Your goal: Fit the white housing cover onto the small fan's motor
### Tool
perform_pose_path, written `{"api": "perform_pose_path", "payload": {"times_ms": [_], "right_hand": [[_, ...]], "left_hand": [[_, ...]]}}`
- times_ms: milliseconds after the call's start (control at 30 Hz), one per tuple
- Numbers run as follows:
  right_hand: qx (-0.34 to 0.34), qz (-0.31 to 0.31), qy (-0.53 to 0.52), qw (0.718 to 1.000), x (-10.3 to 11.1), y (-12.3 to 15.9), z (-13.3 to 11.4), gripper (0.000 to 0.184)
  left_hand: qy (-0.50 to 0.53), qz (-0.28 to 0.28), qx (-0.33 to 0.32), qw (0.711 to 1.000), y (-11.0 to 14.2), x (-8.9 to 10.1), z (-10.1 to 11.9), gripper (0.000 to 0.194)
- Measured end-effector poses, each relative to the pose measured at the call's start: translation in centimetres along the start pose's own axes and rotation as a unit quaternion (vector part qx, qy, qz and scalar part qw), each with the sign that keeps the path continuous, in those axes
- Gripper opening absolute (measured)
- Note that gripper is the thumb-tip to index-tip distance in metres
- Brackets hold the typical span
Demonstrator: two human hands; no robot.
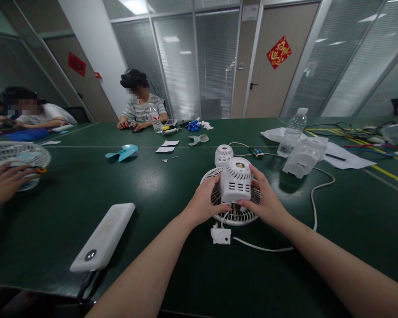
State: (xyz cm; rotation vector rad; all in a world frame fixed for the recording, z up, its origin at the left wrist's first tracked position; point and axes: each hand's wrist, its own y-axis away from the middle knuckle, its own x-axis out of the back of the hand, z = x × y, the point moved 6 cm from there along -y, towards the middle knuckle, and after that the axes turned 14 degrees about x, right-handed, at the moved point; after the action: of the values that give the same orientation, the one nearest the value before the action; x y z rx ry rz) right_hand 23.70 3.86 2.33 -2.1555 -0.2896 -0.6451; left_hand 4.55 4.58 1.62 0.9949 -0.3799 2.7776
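Between my two hands is a white vented fan motor housing, gripped from both sides. My left hand wraps its left side, thumb at the lower edge. My right hand holds the right side the same way. Beneath the housing lies a round white fan grille on the table. Close behind stands a second white vented piece. A small white switch box with a cable rests in front of the grille. Part of the grille is hidden by the housing and my hands.
A white power bank lies at left on the green table. Beyond are a blue fan blade, paper pieces, a bottle and a clear plastic part. Another person's hand touches a grille; other people sit further back.
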Motion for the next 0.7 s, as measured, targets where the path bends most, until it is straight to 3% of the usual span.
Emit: {"api": "perform_pose_path", "payload": {"times_ms": [700], "right_hand": [[-0.003, 0.01, -0.013, 1.0, -0.14, 0.02, -0.49, 0.091]], "left_hand": [[-0.009, -0.009, 0.008, 1.0, 0.06, -0.15, -0.25, 0.093]]}}
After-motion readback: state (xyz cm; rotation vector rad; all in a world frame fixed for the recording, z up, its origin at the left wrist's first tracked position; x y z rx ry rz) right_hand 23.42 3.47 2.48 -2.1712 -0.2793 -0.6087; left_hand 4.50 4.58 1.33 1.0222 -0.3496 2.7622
